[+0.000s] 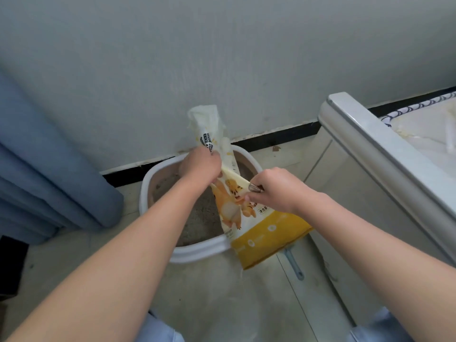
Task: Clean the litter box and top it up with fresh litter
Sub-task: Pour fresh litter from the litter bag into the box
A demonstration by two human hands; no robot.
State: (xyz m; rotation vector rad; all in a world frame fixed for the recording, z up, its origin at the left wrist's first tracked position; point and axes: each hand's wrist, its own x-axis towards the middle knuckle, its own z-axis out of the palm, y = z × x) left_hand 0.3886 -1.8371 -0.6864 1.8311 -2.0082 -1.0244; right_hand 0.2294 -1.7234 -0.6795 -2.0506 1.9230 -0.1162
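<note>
Mostly, we are losing detail at the grip. The left hand's (199, 166) fingers are hiding behind its own back, and a small dark ridged item (255, 187) is poking out at the right hand's (274, 188) fingertips, too blurred for us to name. The yellow-and-white plastic litter bag (249, 225) is covering the right side of the white oval plastic litter box (197, 253). It is also covering the head end of a grey plastic handle (293, 265) lying on the pale tiled floor (209, 304). A blue pleated curtain (49, 169) is running off the left edge, and a white cabinet (370, 154) is running off the right.

The box is sitting on the floor against the black skirting board (271, 137). We are seeing grey litter (199, 218) lying inside its brown inner walls. The bag is hanging slanted over the box, its yellow bottom end passing over the near rim. We cannot tell what is inside it.

The hands are working apart. The left is gripping the bag's twisted neck, the right is pinching its edge lower down, and the plastic is stretching taut between them.

An orange cartoon cat is showing on the bag's front. Black characters on the crumpled neck and a small boxed label by the right hand are not reading clearly.
</note>
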